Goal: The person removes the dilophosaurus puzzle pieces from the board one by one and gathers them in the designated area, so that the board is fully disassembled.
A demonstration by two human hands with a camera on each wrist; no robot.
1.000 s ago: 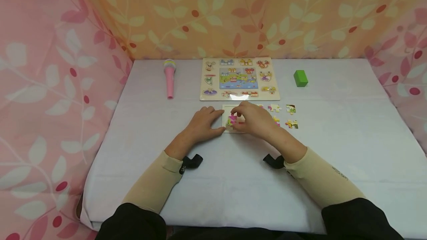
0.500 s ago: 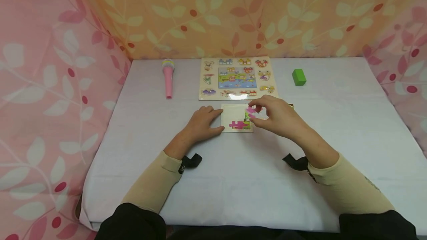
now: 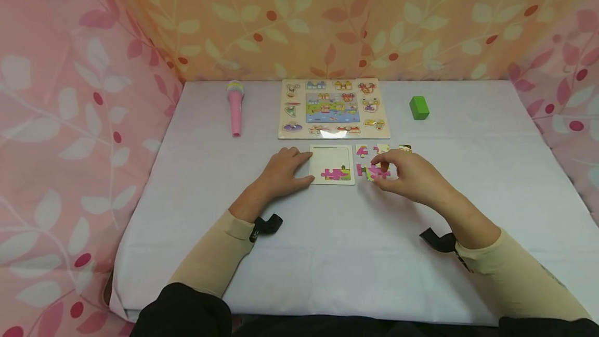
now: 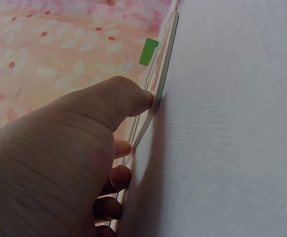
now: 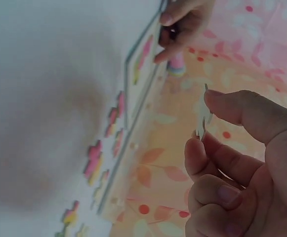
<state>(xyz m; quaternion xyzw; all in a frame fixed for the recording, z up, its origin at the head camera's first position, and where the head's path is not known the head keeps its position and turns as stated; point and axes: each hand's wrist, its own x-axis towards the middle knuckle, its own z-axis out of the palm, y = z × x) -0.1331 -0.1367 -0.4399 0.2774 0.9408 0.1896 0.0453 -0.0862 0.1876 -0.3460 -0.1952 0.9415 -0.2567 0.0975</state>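
Observation:
My left hand (image 3: 286, 170) rests beside a small white puzzle tray (image 3: 329, 155), thumb and index fingertips pressing its left rim. Pink-and-green puzzle pieces (image 3: 335, 174) lie along the tray's front right inside; how many is hard to tell. To the right of the tray, my right hand (image 3: 408, 175) pinches a puzzle piece (image 5: 202, 114) between thumb and fingertips. In the right wrist view that piece is edge-on, raised off the cloth. Around and under this hand lie several loose pieces, one with a pink umbrella shape (image 3: 362, 150); the hand partly hides others.
Behind the tray lies a larger wooden picture puzzle board (image 3: 287, 131). A pink toy microphone (image 3: 236, 111) is at the back left, a green block (image 3: 419, 108) at the back right. White cloth (image 3: 299, 254) covers the table, with patterned curtains (image 3: 299, 20) around it.
My right hand has lifted from over the tray and moved right, with a pink-and-green puzzle piece between its fingers, to above the loose pieces. My left hand has stayed at the tray's left rim.

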